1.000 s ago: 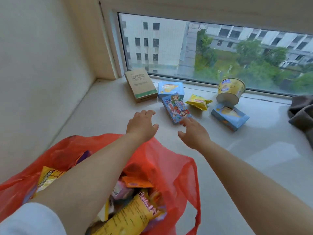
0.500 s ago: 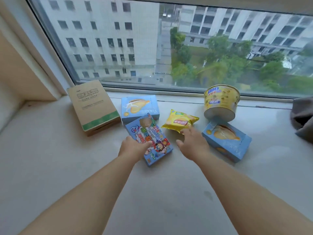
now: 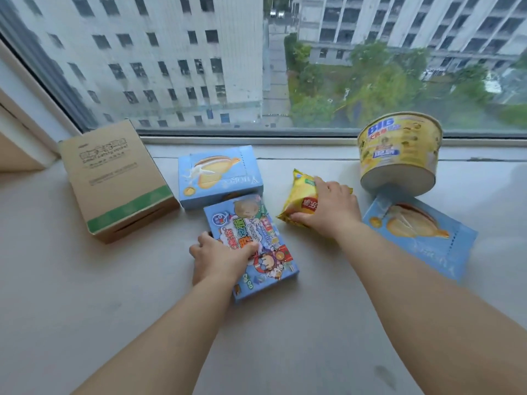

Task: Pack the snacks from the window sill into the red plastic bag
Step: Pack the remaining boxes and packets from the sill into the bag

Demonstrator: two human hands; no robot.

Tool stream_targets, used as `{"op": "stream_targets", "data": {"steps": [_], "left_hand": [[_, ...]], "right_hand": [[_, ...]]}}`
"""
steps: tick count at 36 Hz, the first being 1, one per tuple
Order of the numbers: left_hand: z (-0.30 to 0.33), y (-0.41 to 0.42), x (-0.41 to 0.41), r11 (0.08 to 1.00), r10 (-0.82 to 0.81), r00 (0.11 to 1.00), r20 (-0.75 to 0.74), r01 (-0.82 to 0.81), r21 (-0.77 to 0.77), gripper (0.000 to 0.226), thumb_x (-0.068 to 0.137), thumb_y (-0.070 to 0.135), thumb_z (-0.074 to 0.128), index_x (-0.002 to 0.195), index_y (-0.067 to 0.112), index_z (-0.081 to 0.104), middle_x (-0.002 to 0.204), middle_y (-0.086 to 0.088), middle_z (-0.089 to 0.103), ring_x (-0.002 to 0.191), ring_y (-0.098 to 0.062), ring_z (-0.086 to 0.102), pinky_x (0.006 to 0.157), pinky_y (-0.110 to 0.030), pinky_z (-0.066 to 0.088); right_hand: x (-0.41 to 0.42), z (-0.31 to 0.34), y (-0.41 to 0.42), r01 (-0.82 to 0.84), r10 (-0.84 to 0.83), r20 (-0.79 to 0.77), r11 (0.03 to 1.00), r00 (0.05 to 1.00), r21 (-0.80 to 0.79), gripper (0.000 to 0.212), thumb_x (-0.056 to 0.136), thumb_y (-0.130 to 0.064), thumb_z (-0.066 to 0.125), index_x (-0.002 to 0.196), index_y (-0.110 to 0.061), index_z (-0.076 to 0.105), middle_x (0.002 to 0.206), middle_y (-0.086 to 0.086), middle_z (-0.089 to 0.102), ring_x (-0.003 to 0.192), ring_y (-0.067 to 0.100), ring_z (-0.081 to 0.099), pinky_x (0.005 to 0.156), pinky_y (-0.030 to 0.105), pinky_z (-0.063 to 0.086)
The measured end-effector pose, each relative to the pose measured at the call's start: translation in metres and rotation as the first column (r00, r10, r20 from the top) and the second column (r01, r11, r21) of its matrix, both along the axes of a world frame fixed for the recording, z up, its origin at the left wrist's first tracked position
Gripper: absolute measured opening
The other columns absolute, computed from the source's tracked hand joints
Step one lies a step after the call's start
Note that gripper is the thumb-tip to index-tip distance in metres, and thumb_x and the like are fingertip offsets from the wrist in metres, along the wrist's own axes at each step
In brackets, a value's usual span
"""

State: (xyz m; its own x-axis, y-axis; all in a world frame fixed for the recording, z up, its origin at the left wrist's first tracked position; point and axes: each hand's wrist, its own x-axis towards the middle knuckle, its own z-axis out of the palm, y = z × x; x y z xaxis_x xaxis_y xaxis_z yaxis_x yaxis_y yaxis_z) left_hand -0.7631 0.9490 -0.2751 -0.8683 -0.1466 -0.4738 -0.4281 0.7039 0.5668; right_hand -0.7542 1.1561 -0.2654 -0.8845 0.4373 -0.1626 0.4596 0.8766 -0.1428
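Beyond the big window stand pale office blocks and green trees, seen from high above. Below it runs the pale grey window sill, carrying all the snacks. Largest is the brown cardboard box with a green band, lying flat at about ten o'clock near the frame's corner. At two o'clock an upturned yellow noodle bowl leans tilted, its lower edge resting on a light blue cake box that lies flat at three o'clock. A second light blue cake box sits at eleven o'clock, just beside the cardboard box. Touching its near edge is the cartoon-printed blue snack box, at the centre. The left hand grips this box at its left side, thumb curled on top and the fingers wrapped round the left edge. Smallest is the yellow snack packet, at one o'clock between the cake boxes. The right hand holds it from above, fingers slightly spread and curled over the wrapper, thumb at its near end.
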Motion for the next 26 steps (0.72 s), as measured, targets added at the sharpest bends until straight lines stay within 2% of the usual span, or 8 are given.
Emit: {"op": "stream_targets", "data": {"steps": [3, 9, 12, 16, 19, 22, 24, 26], "left_hand": [[0.001, 0.000, 0.001, 1.000, 0.006, 1.000, -0.007, -0.006, 0.006, 0.089, 0.063, 0.052, 0.081, 0.128, 0.011, 0.036, 0.124, -0.011, 0.041, 0.109, -0.027, 0.053, 0.087, -0.040, 0.047], [0.012, -0.003, 0.017, 1.000, 0.026, 0.998, 0.052, -0.025, -0.016, 0.083, 0.066, 0.051, 0.080, 0.124, 0.011, 0.036, 0.121, -0.013, 0.043, 0.105, -0.031, 0.055, 0.086, -0.042, 0.050], [0.016, -0.010, 0.036, 0.999, 0.015, 0.996, 0.090, -0.012, -0.038, 0.082, 0.066, 0.051, 0.079, 0.122, 0.010, 0.036, 0.119, -0.014, 0.047, 0.103, -0.031, 0.057, 0.085, -0.042, 0.051], [0.024, -0.018, 0.058, 1.000, 0.028, 0.990, 0.139, -0.028, -0.007, 0.070, 0.067, 0.045, 0.081, 0.107, 0.009, 0.035, 0.107, -0.008, 0.056, 0.100, -0.029, 0.060, 0.080, -0.039, 0.050], [0.030, -0.010, 0.068, 0.997, 0.041, 0.971, 0.235, -0.053, 0.047, 0.069, 0.062, 0.046, 0.084, 0.106, 0.005, 0.048, 0.101, -0.005, 0.065, 0.092, -0.026, 0.066, 0.079, -0.035, 0.054], [0.028, 0.006, 0.076, 0.991, 0.005, 0.963, 0.269, -0.041, 0.128, 0.049, 0.064, 0.042, 0.085, 0.097, 0.012, 0.063, 0.089, -0.006, 0.072, 0.078, -0.023, 0.070, 0.078, -0.036, 0.057], [0.028, 0.021, 0.082, 0.980, 0.004, 0.968, 0.252, -0.054, 0.192, 0.040, 0.068, 0.039, 0.082, 0.094, 0.014, 0.065, 0.086, -0.006, 0.073, 0.073, -0.023, 0.071, 0.076, -0.036, 0.058], [0.026, 0.038, 0.084, 0.964, 0.021, 0.974, 0.227, -0.080, 0.253, 0.040, 0.071, 0.041, 0.079, 0.097, 0.015, 0.064, 0.087, -0.006, 0.072, 0.073, -0.024, 0.071, 0.076, -0.038, 0.058]], "right_hand": [[0.006, 0.009, -0.008, 0.027, -0.026, 0.047, 1.000, 0.999, -0.004, 0.101, 0.064, -0.072, 0.064, 0.140, -0.014, 0.030, 0.135, 0.011, 0.042, 0.125, 0.029, 0.038, 0.103, 0.039, 0.032], [0.045, 0.015, -0.023, 0.082, -0.079, 0.147, 0.997, 0.986, -0.016, 0.070, 0.072, -0.050, 0.065, 0.126, -0.014, 0.041, 0.126, 0.011, 0.049, 0.119, 0.029, 0.044, 0.098, 0.036, 0.038], [0.069, 0.021, -0.033, 0.117, -0.109, 0.145, 0.992, 0.983, -0.045, 0.054, 0.076, -0.040, 0.060, 0.120, -0.014, 0.045, 0.123, 0.010, 0.052, 0.118, 0.029, 0.046, 0.095, 0.036, 0.039], [0.097, 0.032, -0.042, 0.091, -0.087, 0.095, 0.995, 0.992, -0.041, 0.040, 0.078, -0.035, 0.057, 0.112, -0.014, 0.052, 0.118, 0.007, 0.056, 0.114, 0.026, 0.048, 0.092, 0.033, 0.039], [0.108, 0.046, -0.033, 0.109, -0.109, 0.008, 0.993, 0.994, -0.036, 0.040, 0.079, -0.037, 0.057, 0.110, -0.012, 0.053, 0.115, 0.005, 0.056, 0.113, 0.025, 0.046, 0.090, 0.032, 0.040], [0.115, 0.063, -0.011, 0.152, -0.146, -0.112, 0.987, 0.983, 0.045, 0.046, 0.079, -0.044, 0.059, 0.109, -0.009, 0.053, 0.114, 0.007, 0.054, 0.111, 0.025, 0.046, 0.090, 0.033, 0.038], [0.119, 0.072, 0.010, 0.166, -0.151, -0.119, 0.978, 0.981, 0.127, 0.053, 0.077, -0.046, 0.059, 0.112, -0.008, 0.052, 0.116, 0.008, 0.053, 0.112, 0.026, 0.046, 0.092, 0.035, 0.036], [0.124, 0.077, 0.033, 0.196, -0.184, -0.084, 0.966, 0.979, 0.168, 0.055, 0.077, -0.046, 0.058, 0.117, -0.009, 0.050, 0.119, 0.008, 0.051, 0.114, 0.026, 0.045, 0.092, 0.036, 0.035]]}}
